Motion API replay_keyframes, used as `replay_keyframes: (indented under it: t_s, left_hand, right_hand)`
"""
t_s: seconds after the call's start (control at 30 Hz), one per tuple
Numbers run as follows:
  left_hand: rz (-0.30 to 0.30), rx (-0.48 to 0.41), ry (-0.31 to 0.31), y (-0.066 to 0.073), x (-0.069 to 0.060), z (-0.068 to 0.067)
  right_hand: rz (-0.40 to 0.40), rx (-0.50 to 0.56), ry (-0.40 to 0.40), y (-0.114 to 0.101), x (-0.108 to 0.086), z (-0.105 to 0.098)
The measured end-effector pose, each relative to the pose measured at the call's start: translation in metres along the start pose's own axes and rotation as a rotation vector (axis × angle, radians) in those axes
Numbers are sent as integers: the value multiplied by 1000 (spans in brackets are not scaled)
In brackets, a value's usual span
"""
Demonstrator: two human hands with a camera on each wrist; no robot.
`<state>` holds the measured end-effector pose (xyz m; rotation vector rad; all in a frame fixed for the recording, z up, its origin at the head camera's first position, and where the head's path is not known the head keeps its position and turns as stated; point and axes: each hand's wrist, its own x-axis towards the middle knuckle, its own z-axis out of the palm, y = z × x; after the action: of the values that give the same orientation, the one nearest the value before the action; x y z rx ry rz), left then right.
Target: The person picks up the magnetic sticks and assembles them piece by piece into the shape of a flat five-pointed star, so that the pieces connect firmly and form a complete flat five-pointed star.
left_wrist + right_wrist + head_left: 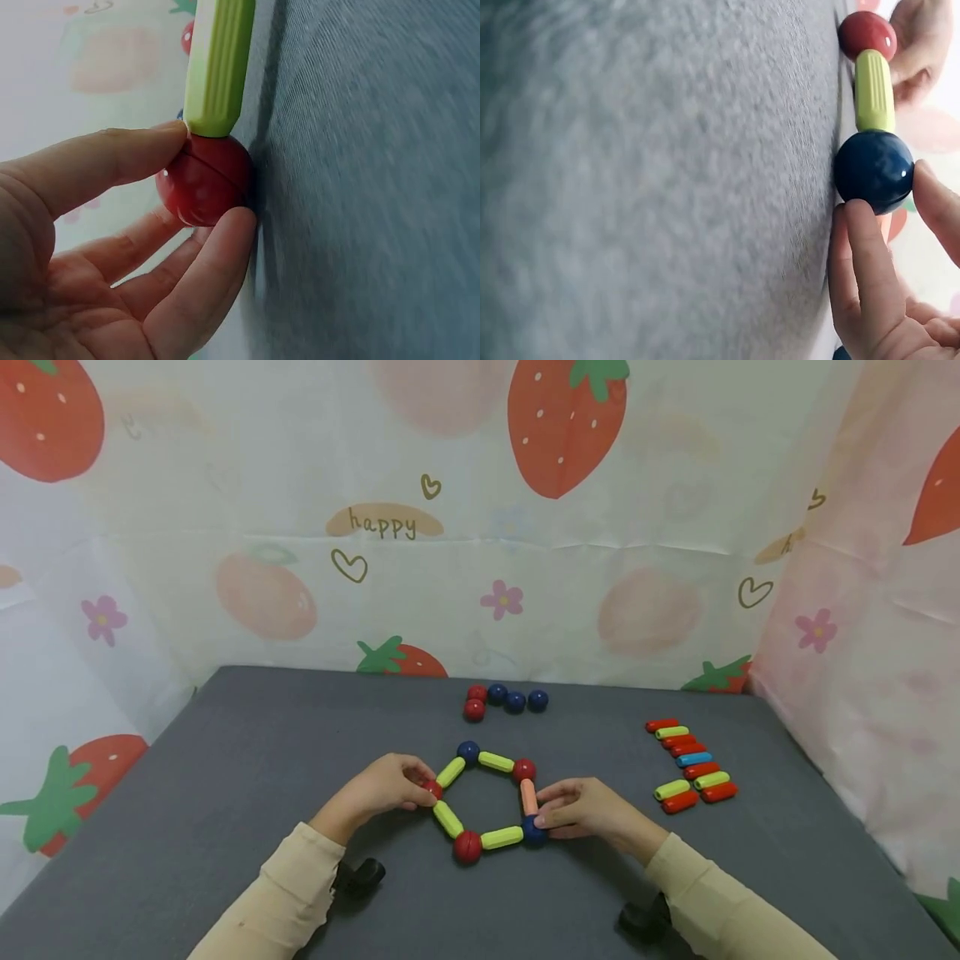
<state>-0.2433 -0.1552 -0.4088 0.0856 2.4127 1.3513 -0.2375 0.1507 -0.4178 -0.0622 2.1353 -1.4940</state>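
We have a five-sided ring of glossy red and blue balls joined by rods [502,837], lying mid-table on the grey fabric-textured tabletop [247,760]. Left hand [392,787]: thumb and fingers pinch the ring's leftmost shiny red ball [432,790]. Right hand [588,810]: thumb and fingers grip the dark blue glossy ball [534,832] at lower right, just beside the short salmon-pink rod [528,797]. Left wrist view gives us the seam round the pinched ball and the grooves of a yellow-green ribbed rod [220,67] meeting it. Only head view shows all the loose red, yellow-green and blue rods [693,760] at right and the cluster of red and navy balls [514,702] behind the ring. Writing: we read "happy" on the fruit-printed pale cloth backdrop [450,610].
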Motion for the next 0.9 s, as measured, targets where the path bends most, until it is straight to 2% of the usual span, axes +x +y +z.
replay_keyframes:
  t_s: [0.23, 0.33, 0.5, 0.7, 0.9]
  left_hand:
    - [13, -32, 3, 2, 15, 3]
    - [25, -66, 9, 1, 24, 3]
    - [36, -108, 10, 1, 36, 2]
    - [27, -129, 20, 2, 40, 5]
    - [5, -161, 37, -1, 39, 8]
  right_hand:
    - [11, 23, 4, -1, 0, 0]
    - [30, 40, 40, -3, 1, -3]
    - [14, 51, 115, -9, 10, -9]
    - [13, 46, 140, -9, 19, -15]
    - [8, 57, 148, -3, 21, -21]
